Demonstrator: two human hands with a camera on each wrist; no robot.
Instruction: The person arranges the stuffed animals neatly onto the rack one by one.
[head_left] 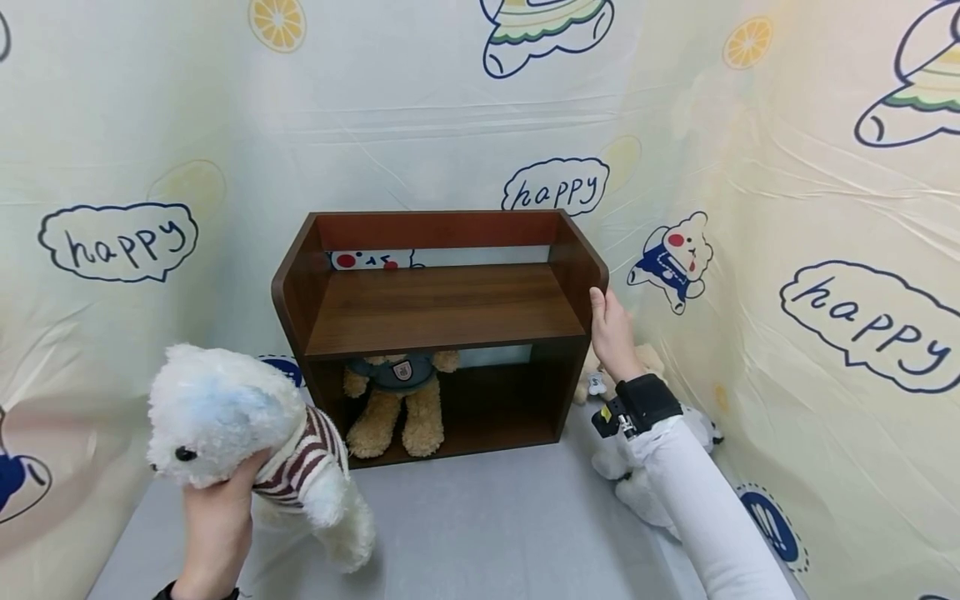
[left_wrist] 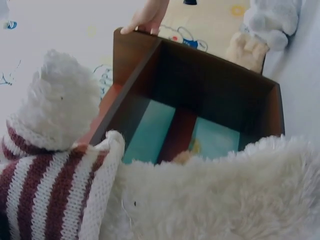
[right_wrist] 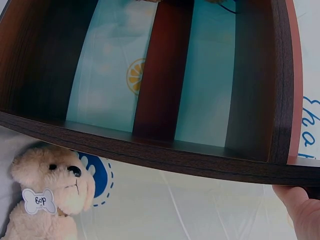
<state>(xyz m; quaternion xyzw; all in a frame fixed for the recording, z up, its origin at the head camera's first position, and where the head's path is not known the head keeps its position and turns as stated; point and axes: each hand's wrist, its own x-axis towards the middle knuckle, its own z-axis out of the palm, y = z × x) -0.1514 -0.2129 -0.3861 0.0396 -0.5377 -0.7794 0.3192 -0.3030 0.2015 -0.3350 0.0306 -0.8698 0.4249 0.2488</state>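
My left hand [head_left: 221,508] grips a white plush toy [head_left: 217,408] below its head. The toy wears a brown-and-white striped sweater [left_wrist: 55,185]. It tilts to the left above the table, in front of the shelf's left side. At the right side of the brown wooden shelf [head_left: 450,304], my right hand [head_left: 615,333] rests against the outer panel, thumb at the front edge; its other fingers are partly hidden. A tan teddy bear [head_left: 393,408] in a teal shirt sits in the shelf's lower left, its head hidden under the upper board.
Right of the shelf, a beige plush dog [right_wrist: 55,185] with a bone-shaped tag is against the wall cloth. A whitish plush toy [head_left: 637,492] lies near it, partly behind my right forearm. The grey tabletop [head_left: 480,525] extends before the shelf, and printed cloth [head_left: 412,108] hangs behind.
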